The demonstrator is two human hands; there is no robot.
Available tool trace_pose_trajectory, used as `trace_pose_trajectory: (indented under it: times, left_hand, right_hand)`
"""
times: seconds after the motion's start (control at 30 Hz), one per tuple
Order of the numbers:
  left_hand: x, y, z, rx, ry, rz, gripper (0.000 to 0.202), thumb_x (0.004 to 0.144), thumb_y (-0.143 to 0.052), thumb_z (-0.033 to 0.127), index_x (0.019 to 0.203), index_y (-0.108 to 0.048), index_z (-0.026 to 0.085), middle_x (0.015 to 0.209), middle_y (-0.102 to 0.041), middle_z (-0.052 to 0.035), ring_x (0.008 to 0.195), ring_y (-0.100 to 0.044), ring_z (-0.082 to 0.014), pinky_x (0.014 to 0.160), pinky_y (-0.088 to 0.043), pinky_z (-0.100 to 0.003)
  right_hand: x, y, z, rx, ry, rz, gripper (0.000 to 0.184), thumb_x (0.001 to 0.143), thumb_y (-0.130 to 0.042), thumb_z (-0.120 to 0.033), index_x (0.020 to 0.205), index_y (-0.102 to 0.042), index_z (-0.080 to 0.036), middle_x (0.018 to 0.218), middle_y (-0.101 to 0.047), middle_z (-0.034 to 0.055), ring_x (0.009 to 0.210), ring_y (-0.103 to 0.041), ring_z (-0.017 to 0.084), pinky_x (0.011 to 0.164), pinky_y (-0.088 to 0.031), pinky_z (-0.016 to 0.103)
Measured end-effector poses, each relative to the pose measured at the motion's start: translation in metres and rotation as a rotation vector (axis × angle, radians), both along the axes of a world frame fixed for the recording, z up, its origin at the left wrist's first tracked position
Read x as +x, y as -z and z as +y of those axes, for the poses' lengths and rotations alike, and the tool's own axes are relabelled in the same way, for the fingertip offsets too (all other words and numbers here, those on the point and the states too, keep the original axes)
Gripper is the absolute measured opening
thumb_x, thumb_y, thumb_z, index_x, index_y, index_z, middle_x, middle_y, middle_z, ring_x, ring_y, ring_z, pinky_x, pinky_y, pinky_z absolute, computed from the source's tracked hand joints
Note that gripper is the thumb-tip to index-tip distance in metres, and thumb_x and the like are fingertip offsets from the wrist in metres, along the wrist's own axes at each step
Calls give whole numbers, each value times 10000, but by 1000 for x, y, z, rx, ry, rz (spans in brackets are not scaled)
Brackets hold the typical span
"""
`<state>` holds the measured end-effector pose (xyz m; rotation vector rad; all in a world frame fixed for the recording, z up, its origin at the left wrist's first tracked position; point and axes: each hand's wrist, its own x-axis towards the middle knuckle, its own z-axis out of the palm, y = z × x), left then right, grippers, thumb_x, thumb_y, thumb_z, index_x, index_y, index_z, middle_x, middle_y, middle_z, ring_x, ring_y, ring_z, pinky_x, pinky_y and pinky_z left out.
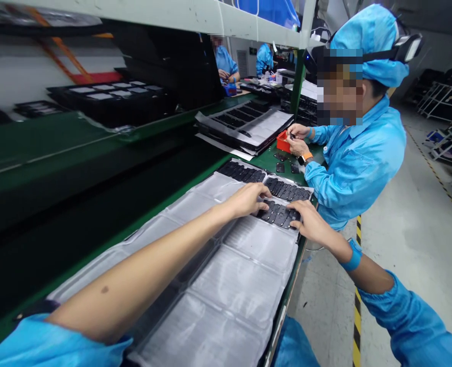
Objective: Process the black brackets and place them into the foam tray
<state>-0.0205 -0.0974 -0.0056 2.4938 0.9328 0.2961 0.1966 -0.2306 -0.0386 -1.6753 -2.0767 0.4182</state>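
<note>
A row of small flat black parts point(278, 213) lies in one section of a long tray point(245, 267) lined with whitish translucent sheet. My left hand point(251, 199) bends over the left end of this row, thumb and fingertips against the parts. At the opposite end, my right hand point(308, 220) has its fingers and thumb curled on the last pieces, so the row sits between both hands. Two more rows of similar black parts, the far right row point(287, 189) and the far left row point(241, 171), fill the sections beyond. The fingertips partly cover the pieces they touch.
A co-worker point(359, 158) in blue at the right handles a small dark piece over a red bin point(283, 141). Loose black parts point(280, 167) lie on the green bench. Stacked trays point(249, 125) stand farther back. A shelf beam point(165, 18) crosses overhead.
</note>
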Motion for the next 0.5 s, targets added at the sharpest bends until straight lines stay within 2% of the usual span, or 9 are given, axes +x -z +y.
trace_pose_trajectory:
  times: [0.13,0.27,0.33,0.4,0.47,0.5]
  left_hand:
    - [-34,-17,-4,30,-43,-22,262,796,-793,307,1028,-763,188,1056,-781,-78,986,-716,-262,895,-538,-330]
    - [-98,-41,-23,46,-175,-4,261,831,-753,326,1038,-767,167,1093,-785,-101,992,-724,-272,899,-549,-349]
    - [-140,-50,-45,35,-288,34,278,846,-742,332,1067,-767,165,1119,-778,-97,997,-725,-260,898,-545,-330]
    - [-185,-56,-75,6,-417,101,292,852,-742,330,1097,-765,173,1142,-770,-86,1013,-722,-247,895,-534,-304]
    - [-229,-57,-113,-50,-541,195,274,829,-766,296,1082,-772,191,1113,-776,-67,1018,-721,-241,879,-521,-284]
    - [-249,-56,-135,-88,-599,249,252,804,-787,274,1045,-780,202,1070,-784,-57,1005,-723,-242,859,-516,-278]
  right_hand:
    - [1,4,10,46,11,-5,456,857,-714,-14,1286,-689,-168,1223,-725,138,1150,-619,285,1042,-501,460]
    - [9,-4,8,117,9,0,414,868,-633,-65,1267,-700,-154,1199,-740,160,1135,-644,307,1039,-511,494]
    - [14,-11,-3,155,-20,29,383,889,-591,-155,1256,-698,-169,1210,-734,170,1149,-639,345,1047,-489,568]
    - [16,-17,-17,190,-50,69,375,914,-578,-302,1246,-700,-178,1145,-737,193,1069,-660,387,976,-501,623]
    - [11,-19,-32,248,-17,48,386,939,-584,-464,1242,-713,-265,1058,-750,180,873,-694,361,826,-554,559]
    - [4,-19,-40,214,-54,36,387,953,-590,-505,1276,-698,-321,1084,-747,170,865,-706,347,812,-562,531]
